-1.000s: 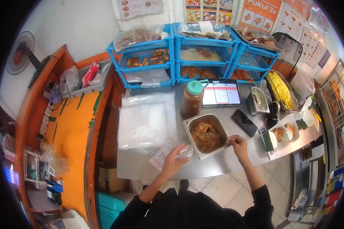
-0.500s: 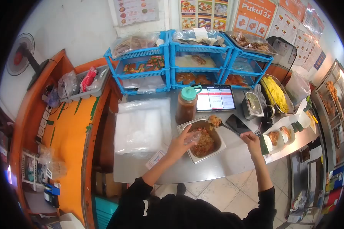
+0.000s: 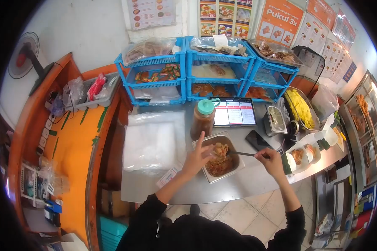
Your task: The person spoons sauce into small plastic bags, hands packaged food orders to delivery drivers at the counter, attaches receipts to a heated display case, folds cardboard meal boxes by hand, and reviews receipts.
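A square metal container (image 3: 238, 167) of reddish-brown food stands on the steel table. Over its left part, my left hand (image 3: 197, 159) holds a small clear plastic cup or bag, partly hidden by the fingers, with the index finger pointing up. My right hand (image 3: 271, 161) is closed round the handle of a dark spoon (image 3: 244, 154). The spoon's food-laden end meets the clear plastic above the container. Behind stands a brown bottle (image 3: 202, 123) with a green lid.
A stack of plastic bags (image 3: 153, 144) lies at the left. Behind are a tablet (image 3: 234, 113) and blue racks (image 3: 220, 54). A phone (image 3: 257, 140), a metal tin (image 3: 275, 120), a tray of yellow food (image 3: 299, 108) and open food boxes (image 3: 299, 161) are at the right.
My right hand lifted a spoonful of food out of the container and brought it left to the clear plastic. My left hand moved up over the container. The view shifted slightly.
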